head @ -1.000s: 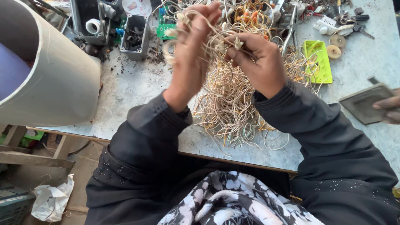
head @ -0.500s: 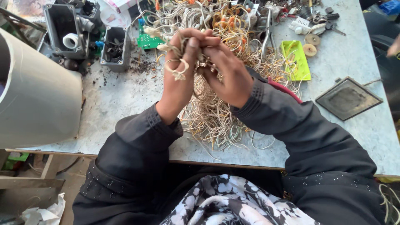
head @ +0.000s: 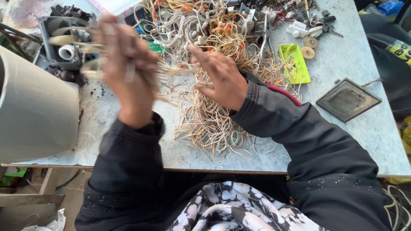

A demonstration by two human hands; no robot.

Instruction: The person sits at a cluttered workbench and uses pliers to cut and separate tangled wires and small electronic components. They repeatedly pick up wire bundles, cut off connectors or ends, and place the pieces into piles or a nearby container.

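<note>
A big tangled heap of pale and orange thin wires [head: 214,115] covers the middle of the grey worktable [head: 342,137]. My left hand [head: 128,64], blurred by motion, is raised to the left of the heap and shut on a bundle of pale wires [head: 81,68] that trails back toward the pile. Over the heap hovers my right hand [head: 216,77], fingers apart and index finger pointing up-left, resting on or just above the wires with nothing gripped. Both arms wear dark sleeves.
A large pale cylinder [head: 34,115] stands at the left edge. Behind it sits a grey box of small parts [head: 64,47]. A lime-green tray [head: 294,63], pliers [head: 264,40], small hardware [head: 308,25] and a dark square plate [head: 347,99] lie on the right.
My left hand has swung left, away from the right hand, pulling a bundle of wires out of the heap. My right hand has let go and spread its fingers over the pile.
</note>
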